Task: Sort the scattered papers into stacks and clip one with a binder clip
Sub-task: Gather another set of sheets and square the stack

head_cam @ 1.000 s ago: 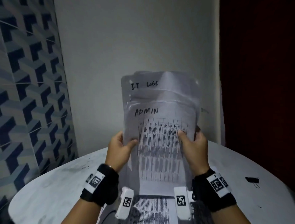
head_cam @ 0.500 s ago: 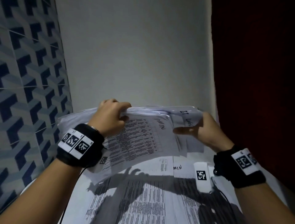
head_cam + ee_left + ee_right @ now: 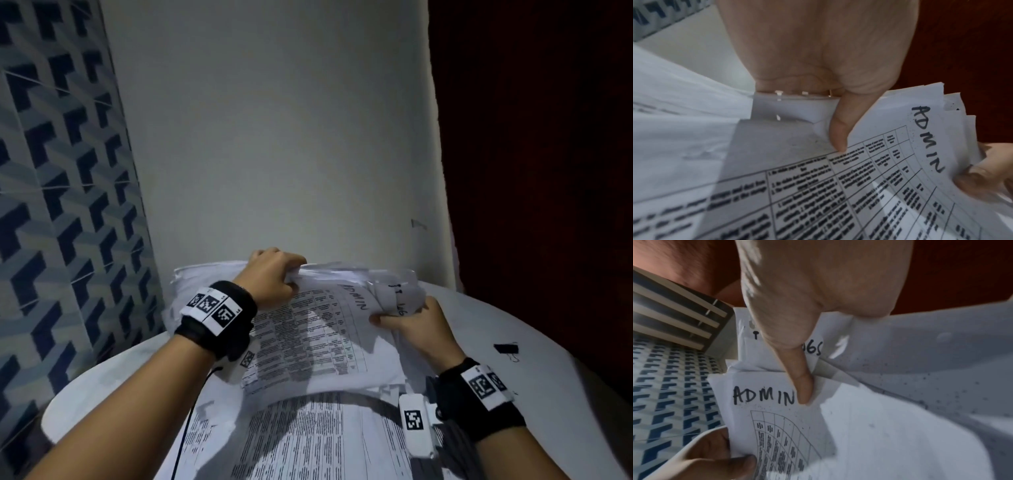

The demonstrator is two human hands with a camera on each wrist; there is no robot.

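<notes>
A loose bundle of printed papers (image 3: 315, 329) hangs sideways over the round white table (image 3: 548, 342), its top sheet marked "ADMIN" (image 3: 927, 139). My left hand (image 3: 274, 277) grips the bundle's far edge, thumb (image 3: 838, 134) on the top sheet. My right hand (image 3: 407, 325) pinches the right end, thumb (image 3: 803, 386) across the "ADMIN" sheet (image 3: 764, 397) and a sheet marked "IT Logs" (image 3: 399, 298). More printed sheets (image 3: 308, 431) lie flat under my arms. A black binder clip (image 3: 506, 348) sits on the table to the right, apart from both hands.
A blue patterned tile wall (image 3: 51, 205) stands at the left, a plain white wall (image 3: 274, 137) behind the table, and a dark red surface (image 3: 548, 137) at the right. The table's curved edge (image 3: 68, 397) runs near my left forearm.
The bundle was held upright one second ago and now lies turned sideways, nearly flat. My left hand moved to its far edge, my right hand to the end with the headings.
</notes>
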